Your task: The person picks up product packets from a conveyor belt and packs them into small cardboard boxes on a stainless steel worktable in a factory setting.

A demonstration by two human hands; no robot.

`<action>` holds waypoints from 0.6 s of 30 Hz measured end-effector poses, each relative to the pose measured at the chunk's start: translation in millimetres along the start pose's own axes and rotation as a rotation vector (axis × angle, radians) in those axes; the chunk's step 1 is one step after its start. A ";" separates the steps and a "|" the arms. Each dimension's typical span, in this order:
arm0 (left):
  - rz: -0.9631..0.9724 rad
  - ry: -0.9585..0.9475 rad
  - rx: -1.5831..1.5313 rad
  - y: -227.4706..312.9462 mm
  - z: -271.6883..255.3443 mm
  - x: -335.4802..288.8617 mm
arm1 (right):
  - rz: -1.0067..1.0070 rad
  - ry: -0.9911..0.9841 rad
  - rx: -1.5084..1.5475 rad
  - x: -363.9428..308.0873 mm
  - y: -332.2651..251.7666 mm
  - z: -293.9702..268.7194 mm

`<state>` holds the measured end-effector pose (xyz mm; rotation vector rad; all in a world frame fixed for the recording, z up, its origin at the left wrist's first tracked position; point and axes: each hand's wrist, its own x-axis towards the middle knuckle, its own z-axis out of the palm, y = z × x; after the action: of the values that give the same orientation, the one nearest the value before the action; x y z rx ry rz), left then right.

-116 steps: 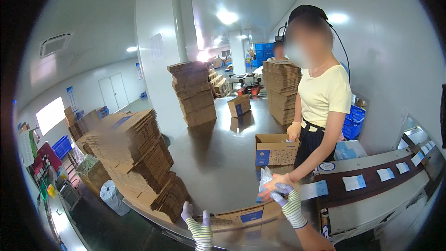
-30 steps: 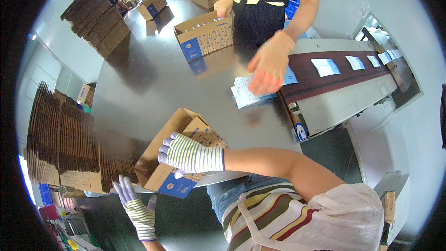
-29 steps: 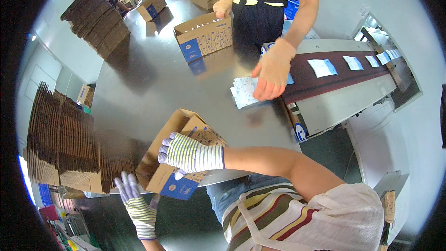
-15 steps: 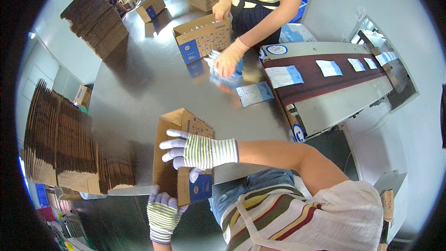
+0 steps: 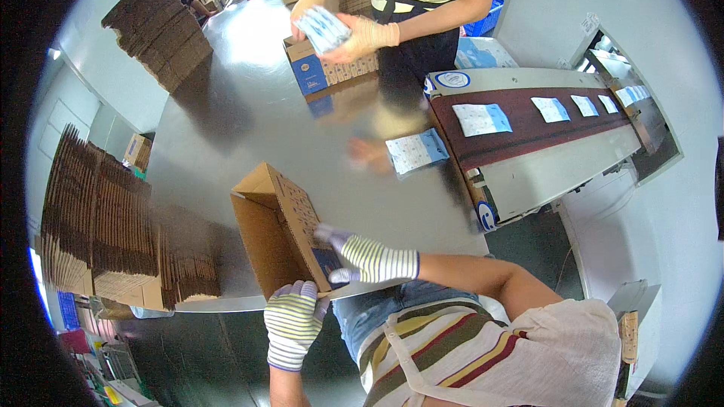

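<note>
An open cardboard box point(image 5: 264, 249) with a blue printed patch rests tilted at the table's near edge, its mouth facing left. No contents show inside it. My left hand point(image 5: 294, 316), in a striped glove, is closed on the box's near lower edge. Against the box's right side lies my right hand point(image 5: 373, 258), also gloved, its fingers stretched out and apart. A blue-and-white packet point(image 5: 417, 152) lies on the table beyond my right hand, beside the conveyor.
Across the table a co-worker's gloved hands hold blue-and-white packets point(image 5: 323, 29) above another box point(image 5: 335, 68). More packets sit on the dark red conveyor belt point(image 5: 513, 117) at right. Stacks of flattened cardboard point(image 5: 98, 211) stand at near left and far left point(image 5: 162, 30).
My right hand has moved from across the box's mouth to its right side. The box has turned and tipped, with my left hand shifting right. The co-worker has lifted packets off the table.
</note>
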<state>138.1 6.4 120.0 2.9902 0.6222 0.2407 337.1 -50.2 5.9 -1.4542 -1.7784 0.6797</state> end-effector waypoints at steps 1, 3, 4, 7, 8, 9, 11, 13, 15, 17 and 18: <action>0.005 0.040 -0.006 -0.7 3.4 0.3 | -0.005 0.013 0.113 -3.8 -4.9 13.0; 0.013 0.053 0.013 0.8 7.6 1.0 | 0.036 0.105 0.213 -8.4 -6.6 30.5; 0.017 0.061 0.021 2.4 9.1 1.7 | 0.034 0.134 0.228 -10.5 -1.5 35.4; 0.018 0.064 0.001 8.2 11.7 5.6 | 0.084 0.097 0.368 -17.7 15.1 40.1; 0.011 0.055 -0.007 9.1 12.6 6.4 | 0.093 0.068 0.292 -20.6 14.0 37.0; 0.004 0.042 -0.003 10.2 12.7 6.8 | 0.103 0.040 0.217 -25.3 12.2 33.0; -0.006 0.017 0.002 14.6 12.0 9.6 | 0.137 0.021 0.123 -28.8 12.2 30.0; -0.004 0.096 -0.048 16.9 12.6 11.5 | 0.127 0.056 0.132 -29.3 12.4 31.4; 0.009 0.124 -0.116 14.2 13.1 9.5 | 0.115 0.069 0.128 -29.4 12.1 31.4; -0.042 0.109 -0.118 17.4 9.5 7.5 | 0.105 0.063 0.109 -28.8 10.8 29.5; -0.077 0.075 -0.106 20.2 5.2 8.3 | 0.100 0.060 0.100 -28.6 11.0 29.4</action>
<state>154.4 -9.0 118.2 2.8604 0.7066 0.3694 322.7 -74.3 -26.0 -1.4874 -1.6123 0.7571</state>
